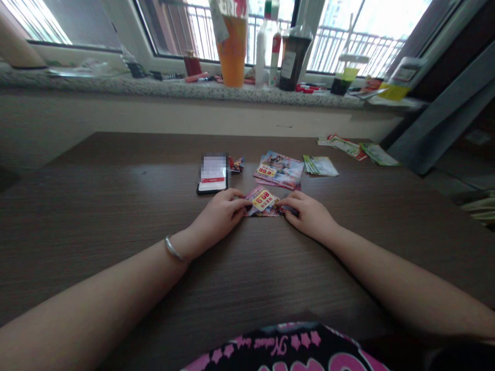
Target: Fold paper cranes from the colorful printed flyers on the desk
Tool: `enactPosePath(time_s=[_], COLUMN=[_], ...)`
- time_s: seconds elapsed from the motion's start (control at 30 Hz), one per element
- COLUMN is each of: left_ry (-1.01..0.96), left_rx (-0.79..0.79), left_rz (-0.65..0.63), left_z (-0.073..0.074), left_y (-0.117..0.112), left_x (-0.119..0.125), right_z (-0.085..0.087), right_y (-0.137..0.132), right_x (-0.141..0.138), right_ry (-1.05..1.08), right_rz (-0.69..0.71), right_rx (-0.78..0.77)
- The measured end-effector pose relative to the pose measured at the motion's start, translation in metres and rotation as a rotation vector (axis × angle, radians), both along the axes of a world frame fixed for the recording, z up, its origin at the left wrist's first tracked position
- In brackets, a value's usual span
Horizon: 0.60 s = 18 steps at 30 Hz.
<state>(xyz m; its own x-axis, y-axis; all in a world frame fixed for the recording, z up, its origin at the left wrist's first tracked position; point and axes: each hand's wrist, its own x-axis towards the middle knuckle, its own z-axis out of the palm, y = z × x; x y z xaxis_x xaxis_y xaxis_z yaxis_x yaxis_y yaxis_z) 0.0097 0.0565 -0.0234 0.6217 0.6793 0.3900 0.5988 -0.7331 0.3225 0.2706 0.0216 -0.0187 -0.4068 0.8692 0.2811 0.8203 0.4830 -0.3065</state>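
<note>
Both hands pinch one small colourful leaflet [263,201] down flat on the table [116,216]. L hand [220,211] has fingers curled shut on its left edge; R hand [307,214] has fingers closed over its right edge, fingertips covering that corner. Leaflet sits approx. centre of tabletop, between the two hands, yellow price tag showing on top; looks partly folded, exact folds can't be told. Silver bangle [174,251] on L wrist. Just beyond L hand a phone [212,175] lies face up, screen lit, not touching the leaflet. By the phone's far right corner, a small folded paper piece [236,164]. Just beyond the leaflet, a stack of similar flyers [279,169], close to it; can't tell if they touch. Right of that stack, green-printed sheets [320,165]; more loose sheets [342,145] near table's far right edge. Stone windowsill [154,87] behind table carries an orange bottle [232,46], a dark bottle [293,56], a lidded cup [346,72] w/ green drink, & small clutter. Both forearms lie over the wood, elbows toward the camera.
</note>
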Motion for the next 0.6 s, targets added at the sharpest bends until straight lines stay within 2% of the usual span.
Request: enactPosePath(time_s=[0.17, 0.33, 0.4, 0.53, 0.6], left_ry=[0.110, 0.283, 0.291, 0.242, 0.230], left_rx=[0.094, 0.183, 0.225, 0.166, 0.095], left_rz=[-0.030, -0.017, -0.033, -0.267, -0.337], left_z=[0.005, 0.017, 0.018, 0.011, 0.007], left_y=[-0.006, -0.020, -0.024, -0.023, -0.021], left_x=[0.000, 0.003, 0.005, 0.008, 0.007], right_z=[0.001, 0.001, 0.001, 0.001, 0.000], right_y=[-0.001, -0.001, -0.001, 0.001, 0.000], right_x=[-0.001, -0.002, -0.003, -0.003, -0.003], right_ry=[-0.041, -0.029, -0.017, 0.003, 0.015], right_rz=[0.007, 0.101, 0.139, 0.160, 0.164], right_rx=[0.013, 0.012, 0.018, 0.028, 0.028])
